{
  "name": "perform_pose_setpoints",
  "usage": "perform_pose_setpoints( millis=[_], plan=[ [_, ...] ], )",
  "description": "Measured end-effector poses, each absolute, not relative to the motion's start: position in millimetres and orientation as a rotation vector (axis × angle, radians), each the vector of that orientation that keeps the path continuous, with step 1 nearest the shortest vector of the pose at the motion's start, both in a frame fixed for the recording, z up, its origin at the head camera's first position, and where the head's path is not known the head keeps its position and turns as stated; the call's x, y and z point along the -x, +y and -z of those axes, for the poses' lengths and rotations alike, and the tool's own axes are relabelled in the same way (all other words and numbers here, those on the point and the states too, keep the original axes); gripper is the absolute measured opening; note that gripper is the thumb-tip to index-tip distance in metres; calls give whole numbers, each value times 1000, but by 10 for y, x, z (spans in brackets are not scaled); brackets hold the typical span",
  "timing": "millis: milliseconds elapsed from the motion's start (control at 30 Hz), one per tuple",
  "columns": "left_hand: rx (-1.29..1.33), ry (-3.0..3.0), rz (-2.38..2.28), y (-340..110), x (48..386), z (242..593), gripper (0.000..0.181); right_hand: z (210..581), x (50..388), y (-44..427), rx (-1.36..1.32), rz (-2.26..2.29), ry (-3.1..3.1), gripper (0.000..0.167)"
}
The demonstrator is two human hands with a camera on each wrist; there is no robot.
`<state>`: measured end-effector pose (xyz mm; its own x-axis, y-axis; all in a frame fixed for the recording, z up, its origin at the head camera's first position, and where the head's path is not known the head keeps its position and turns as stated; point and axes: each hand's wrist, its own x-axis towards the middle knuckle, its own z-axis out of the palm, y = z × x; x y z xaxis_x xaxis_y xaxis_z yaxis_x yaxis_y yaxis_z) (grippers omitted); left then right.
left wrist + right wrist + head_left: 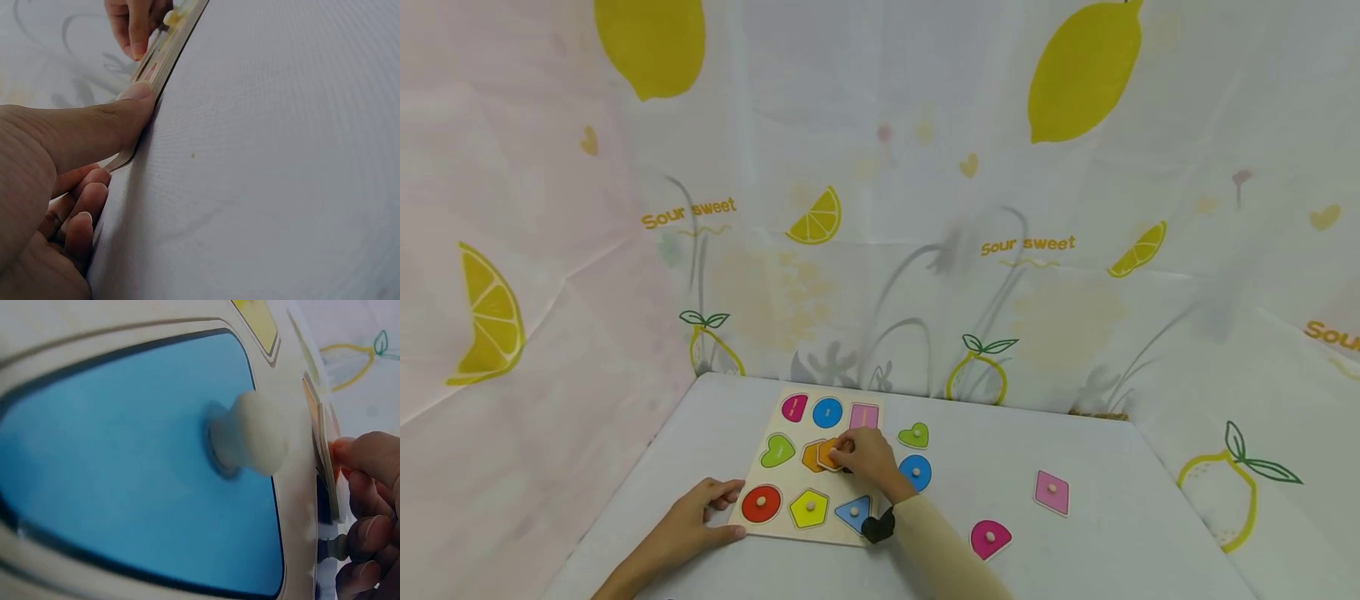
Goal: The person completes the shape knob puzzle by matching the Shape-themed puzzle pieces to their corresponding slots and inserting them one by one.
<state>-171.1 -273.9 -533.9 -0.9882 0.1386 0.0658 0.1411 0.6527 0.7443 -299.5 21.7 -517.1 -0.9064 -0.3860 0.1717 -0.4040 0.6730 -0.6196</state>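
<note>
A white counter [1120, 542] meets pale cloth walls [880, 83] printed with lemons and the words "Sour sweet". The board [793, 477] lies on it, one near corner gripped between thumb and fingers of the left hand [696, 512]. The fingers of the right hand [868, 458] pinch an orange piece [827, 454] over the board's orange slot [808, 455], partly covering it. Four pieces, among them a green heart [913, 437], lie to the right.

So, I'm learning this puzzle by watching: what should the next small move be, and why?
Probably slide the orange piece slightly left: the right hand holds it overlapping the orange slot, whose left part shows uncovered, while the left hand holds the board at its corner.
</note>
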Motion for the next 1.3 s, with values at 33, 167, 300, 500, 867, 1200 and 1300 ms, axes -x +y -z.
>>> perform_pose_setpoints(
  millis=[33, 167, 300, 500, 867, 1200, 1300],
  plan=[
    [241, -2855, 1283, -2739, 1713, 5339, 73, 5178, 2997, 209, -668, -1058, -2853, 16],
    [226, -2865, 1277, -2740, 1720, 5342, 73, 5190, 3000, 180, -667, -1040, -2849, 16],
    [230, -2861, 1279, -2743, 1721, 5344, 73, 5170, 2999, 164, -672, -1015, -2852, 16],
    [234, -2853, 1285, -2741, 1717, 5346, 72, 5153, 3006, 151, -672, -1027, -2845, 16],
    [264, -2837, 1298, -2760, 1720, 5374, 72, 5135, 2983, 82, -663, -965, -2858, 17],
    [297, -2823, 1287, -2765, 1720, 5381, 71, 5143, 2983, -1, -636, -902, -2860, 18],
    [299, -2825, 1280, -2760, 1719, 5378, 72, 5137, 2976, -20, -621, -900, -2866, 18]
  ],
)
